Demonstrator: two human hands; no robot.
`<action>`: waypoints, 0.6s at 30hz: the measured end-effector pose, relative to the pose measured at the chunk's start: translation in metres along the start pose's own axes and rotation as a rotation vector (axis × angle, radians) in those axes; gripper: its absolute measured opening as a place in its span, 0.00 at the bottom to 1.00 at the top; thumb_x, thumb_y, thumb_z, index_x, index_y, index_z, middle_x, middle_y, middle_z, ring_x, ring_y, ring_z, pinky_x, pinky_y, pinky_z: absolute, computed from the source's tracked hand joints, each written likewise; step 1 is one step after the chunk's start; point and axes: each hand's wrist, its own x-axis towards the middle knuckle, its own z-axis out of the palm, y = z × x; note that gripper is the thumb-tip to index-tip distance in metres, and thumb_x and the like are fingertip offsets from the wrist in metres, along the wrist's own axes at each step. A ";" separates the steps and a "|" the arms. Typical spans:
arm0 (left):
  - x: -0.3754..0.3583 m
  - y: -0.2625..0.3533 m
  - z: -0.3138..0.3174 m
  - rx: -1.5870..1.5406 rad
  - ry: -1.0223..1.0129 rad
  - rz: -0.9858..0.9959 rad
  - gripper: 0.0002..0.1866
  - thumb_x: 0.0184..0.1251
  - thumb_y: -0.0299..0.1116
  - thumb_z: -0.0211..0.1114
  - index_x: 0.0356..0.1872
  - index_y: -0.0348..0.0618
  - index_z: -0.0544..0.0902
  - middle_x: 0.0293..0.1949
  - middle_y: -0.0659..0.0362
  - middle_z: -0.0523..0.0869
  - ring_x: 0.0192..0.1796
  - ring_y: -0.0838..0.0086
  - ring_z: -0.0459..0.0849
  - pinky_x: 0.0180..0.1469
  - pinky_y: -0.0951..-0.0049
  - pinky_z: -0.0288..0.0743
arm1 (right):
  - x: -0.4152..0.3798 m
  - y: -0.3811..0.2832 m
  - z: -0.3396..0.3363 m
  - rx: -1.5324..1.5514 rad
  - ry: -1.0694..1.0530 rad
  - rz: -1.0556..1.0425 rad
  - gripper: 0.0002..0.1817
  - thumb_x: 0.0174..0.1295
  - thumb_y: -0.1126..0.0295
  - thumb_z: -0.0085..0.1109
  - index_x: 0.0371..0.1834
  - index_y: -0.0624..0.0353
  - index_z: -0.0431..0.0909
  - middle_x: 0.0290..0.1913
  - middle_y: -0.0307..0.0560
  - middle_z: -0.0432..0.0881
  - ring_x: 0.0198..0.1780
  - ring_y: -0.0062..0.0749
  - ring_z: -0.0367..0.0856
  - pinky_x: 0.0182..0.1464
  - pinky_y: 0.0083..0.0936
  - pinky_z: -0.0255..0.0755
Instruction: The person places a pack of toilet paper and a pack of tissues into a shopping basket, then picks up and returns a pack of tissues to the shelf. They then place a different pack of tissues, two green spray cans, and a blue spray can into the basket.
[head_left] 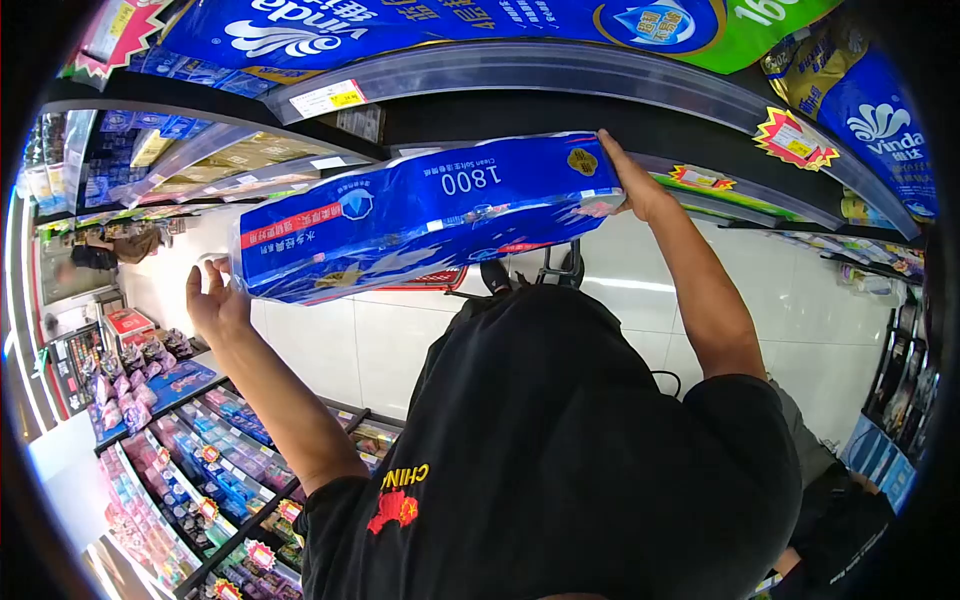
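Pale floor (315,350) under bright shelving; blue pack (400,215) held aloft by the shelf's (450,72) front edge, not set down; right hand (637,185) holding one end, left hand (216,305) loosely spread at the other!

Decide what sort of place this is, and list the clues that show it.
Most likely a supermarket or similar shop: a white-and-yellow price label on a shelf edge, big Vinda packs on display, and a starburst sign.
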 end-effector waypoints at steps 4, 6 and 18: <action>0.013 -0.003 0.004 0.066 -0.056 -0.055 0.13 0.69 0.37 0.61 0.43 0.36 0.74 0.33 0.49 0.78 0.35 0.65 0.76 0.43 0.62 0.78 | -0.001 -0.001 -0.008 0.040 0.027 -0.004 0.56 0.55 0.17 0.30 0.74 0.50 0.67 0.66 0.63 0.74 0.68 0.55 0.71 0.62 0.58 0.67; 0.018 -0.006 0.008 0.104 -0.080 -0.071 0.14 0.70 0.38 0.61 0.44 0.35 0.74 0.33 0.50 0.78 0.34 0.66 0.75 0.43 0.63 0.78 | -0.001 -0.001 -0.013 0.090 0.025 -0.005 0.56 0.55 0.17 0.34 0.75 0.51 0.64 0.68 0.63 0.72 0.70 0.55 0.70 0.64 0.60 0.64; 0.044 -0.036 0.038 0.336 -0.190 -0.104 0.18 0.73 0.40 0.58 0.53 0.35 0.76 0.44 0.52 0.80 0.47 0.62 0.82 0.53 0.61 0.80 | -0.035 -0.009 -0.040 0.270 0.161 -0.064 0.52 0.57 0.21 0.43 0.72 0.53 0.68 0.62 0.59 0.78 0.62 0.46 0.78 0.60 0.48 0.72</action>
